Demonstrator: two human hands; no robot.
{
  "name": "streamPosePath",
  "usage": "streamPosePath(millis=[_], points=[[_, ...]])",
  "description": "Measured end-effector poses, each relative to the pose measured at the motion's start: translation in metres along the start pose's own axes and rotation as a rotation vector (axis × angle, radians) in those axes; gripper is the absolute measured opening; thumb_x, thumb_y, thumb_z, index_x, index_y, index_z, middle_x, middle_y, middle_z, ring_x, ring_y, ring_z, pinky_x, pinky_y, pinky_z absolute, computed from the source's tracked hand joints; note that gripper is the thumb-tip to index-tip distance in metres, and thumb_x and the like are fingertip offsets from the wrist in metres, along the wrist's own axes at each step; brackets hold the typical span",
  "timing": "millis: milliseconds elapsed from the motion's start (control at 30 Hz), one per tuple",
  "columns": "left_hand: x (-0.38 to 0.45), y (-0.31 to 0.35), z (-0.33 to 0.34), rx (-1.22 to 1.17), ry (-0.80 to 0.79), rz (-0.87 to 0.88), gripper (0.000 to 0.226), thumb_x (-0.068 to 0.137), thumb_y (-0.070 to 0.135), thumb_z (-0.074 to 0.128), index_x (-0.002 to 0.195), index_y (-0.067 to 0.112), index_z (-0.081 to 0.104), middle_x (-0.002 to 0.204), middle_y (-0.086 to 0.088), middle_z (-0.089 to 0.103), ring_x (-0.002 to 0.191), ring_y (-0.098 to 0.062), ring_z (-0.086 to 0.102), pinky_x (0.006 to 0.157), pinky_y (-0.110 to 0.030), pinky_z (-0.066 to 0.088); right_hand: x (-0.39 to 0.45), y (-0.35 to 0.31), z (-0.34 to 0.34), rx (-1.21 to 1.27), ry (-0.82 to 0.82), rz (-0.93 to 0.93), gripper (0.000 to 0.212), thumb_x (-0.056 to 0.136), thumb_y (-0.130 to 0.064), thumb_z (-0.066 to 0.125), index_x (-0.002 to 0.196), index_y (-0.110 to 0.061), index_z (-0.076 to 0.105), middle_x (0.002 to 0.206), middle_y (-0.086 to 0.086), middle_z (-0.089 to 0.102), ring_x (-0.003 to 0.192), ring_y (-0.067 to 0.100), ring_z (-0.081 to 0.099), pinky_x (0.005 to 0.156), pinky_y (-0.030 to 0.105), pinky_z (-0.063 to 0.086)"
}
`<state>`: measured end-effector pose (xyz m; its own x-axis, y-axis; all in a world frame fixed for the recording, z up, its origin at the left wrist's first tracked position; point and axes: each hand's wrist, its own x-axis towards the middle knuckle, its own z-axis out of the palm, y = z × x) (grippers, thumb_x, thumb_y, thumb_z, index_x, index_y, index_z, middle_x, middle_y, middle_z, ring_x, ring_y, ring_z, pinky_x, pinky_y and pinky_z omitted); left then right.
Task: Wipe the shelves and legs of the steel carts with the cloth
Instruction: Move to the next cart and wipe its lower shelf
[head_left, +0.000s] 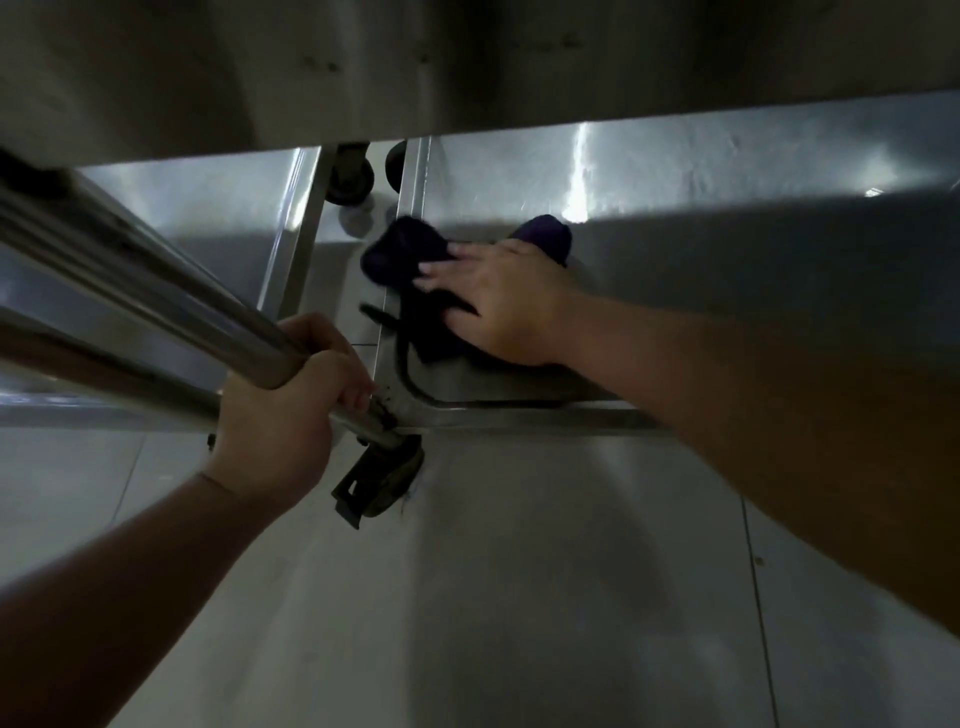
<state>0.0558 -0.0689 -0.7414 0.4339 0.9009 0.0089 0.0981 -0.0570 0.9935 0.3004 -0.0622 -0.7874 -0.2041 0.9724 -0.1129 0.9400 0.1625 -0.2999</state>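
So nearest, the left hand (283, 410) is wrapped tight around the cart's steel leg (156, 291), right above a black caster (376, 480) on the floor (519, 571). Further out, the right hand (501, 301) lies flat, fingers spread, pressing the dark cloth (410, 260) onto the bottom shelf (675, 249). Beyond it, two more wheels (353, 176).

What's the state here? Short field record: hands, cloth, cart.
left hand: gripped around the cart leg, near its lower end
right hand: flat, pressing the cloth onto the shelf
cloth: dark, bunched, near the shelf's left edge
shelf: bottom steel shelf, shiny, partly in shadow
wheel: below the gripped leg, on the floor
second cart: only its wheel shows, behind
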Motion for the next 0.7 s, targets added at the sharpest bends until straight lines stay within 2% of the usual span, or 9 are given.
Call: streamPosePath(millis=[67, 100, 200, 267, 333, 400, 500, 600, 700], points=[[0.001, -0.001, 0.000, 0.007, 0.000, 0.005, 0.013, 0.068, 0.025, 0.061, 0.056, 0.028, 0.059, 0.056, 0.001, 0.051, 0.060, -0.027, 0.045, 0.072, -0.050, 0.039, -0.024, 0.032, -0.006, 0.003, 0.004, -0.071, 0.057, 0.099, -0.049, 0.040, 0.153, -0.033, 0.049, 0.161, -0.010, 0.044, 0.152, 0.016, 0.034, 0.122, 0.041, 0.024], [0.001, -0.001, -0.001, 0.014, -0.004, 0.003, 0.013, 0.069, 0.026, 0.061, 0.056, 0.028, 0.059, 0.056, 0.002, 0.051, 0.061, -0.028, 0.046, 0.073, -0.052, 0.040, -0.033, 0.056, -0.013, 0.018, 0.051, 0.000, 0.054, 0.101, -0.047, 0.044, 0.151, -0.030, 0.052, 0.159, -0.002, 0.049, 0.148, 0.023, 0.041, 0.121, 0.042, 0.030], [0.002, -0.001, -0.002, 0.014, -0.026, -0.001, 0.013, 0.069, 0.026, 0.061, 0.057, 0.028, 0.059, 0.056, 0.002, 0.051, 0.061, -0.030, 0.045, 0.073, -0.053, 0.039, -0.065, 0.143, -0.040, 0.017, 0.238, 0.551, 0.051, 0.099, -0.052, 0.038, 0.145, -0.035, 0.051, 0.147, 0.017, 0.056, 0.130, 0.043, 0.054, 0.109, 0.053, 0.043], [0.002, -0.001, -0.001, -0.010, -0.021, -0.006, 0.013, 0.068, 0.024, 0.061, 0.056, 0.027, 0.058, 0.055, 0.001, 0.050, 0.059, -0.026, 0.045, 0.068, -0.047, 0.039, -0.089, 0.184, -0.053, 0.029, 0.277, 0.969, 0.059, 0.098, -0.056, 0.031, 0.149, -0.030, 0.043, 0.149, 0.025, 0.048, 0.131, 0.049, 0.049, 0.111, 0.058, 0.041], [0.001, 0.000, 0.001, -0.013, -0.008, 0.007, 0.014, 0.067, 0.023, 0.061, 0.055, 0.027, 0.057, 0.054, 0.001, 0.049, 0.057, -0.024, 0.045, 0.065, -0.043, 0.040, -0.092, 0.186, -0.054, 0.101, 0.256, 1.181, 0.066, 0.098, -0.058, 0.026, 0.157, -0.029, 0.033, 0.157, 0.025, 0.038, 0.138, 0.051, 0.042, 0.115, 0.059, 0.034], [0.001, 0.002, 0.004, 0.002, 0.006, 0.017, 0.015, 0.067, 0.023, 0.060, 0.054, 0.028, 0.056, 0.053, 0.001, 0.049, 0.057, -0.024, 0.046, 0.065, -0.042, 0.041, -0.076, 0.156, -0.046, 0.131, 0.285, 1.123, 0.063, 0.099, -0.054, 0.027, 0.154, -0.026, 0.038, 0.154, 0.024, 0.042, 0.138, 0.048, 0.043, 0.115, 0.058, 0.033], [0.000, 0.005, 0.005, 0.034, 0.032, 0.010, 0.017, 0.068, 0.022, 0.059, 0.053, 0.028, 0.055, 0.053, 0.002, 0.050, 0.056, -0.021, 0.048, 0.068, -0.042, 0.045, -0.045, 0.077, -0.018, 0.132, 0.299, 0.803, 0.052, 0.101, -0.047, 0.037, 0.147, -0.027, 0.050, 0.152, 0.013, 0.049, 0.140, 0.039, 0.045, 0.117, 0.052, 0.033], [-0.002, 0.006, 0.005, 0.063, 0.068, -0.003, 0.016, 0.067, 0.021, 0.059, 0.051, 0.026, 0.056, 0.053, 0.002, 0.052, 0.057, -0.024, 0.049, 0.072, -0.047, 0.045, -0.020, -0.010, 0.014, 0.068, 0.162, 0.466, 0.057, 0.103, -0.048, 0.033, 0.158, -0.033, 0.039, 0.168, -0.008, 0.031, 0.155, 0.024, 0.025, 0.124, 0.049, 0.019], [-0.003, 0.009, 0.007, 0.063, 0.092, -0.028, 0.014, 0.064, 0.022, 0.058, 0.051, 0.024, 0.056, 0.052, 0.000, 0.053, 0.056, -0.023, 0.052, 0.070, -0.044, 0.045, -0.014, -0.062, 0.030, 0.074, 0.001, 0.175, 0.061, 0.101, -0.050, 0.026, 0.162, -0.044, 0.024, 0.171, -0.020, 0.016, 0.159, 0.013, 0.010, 0.125, 0.048, 0.007]])
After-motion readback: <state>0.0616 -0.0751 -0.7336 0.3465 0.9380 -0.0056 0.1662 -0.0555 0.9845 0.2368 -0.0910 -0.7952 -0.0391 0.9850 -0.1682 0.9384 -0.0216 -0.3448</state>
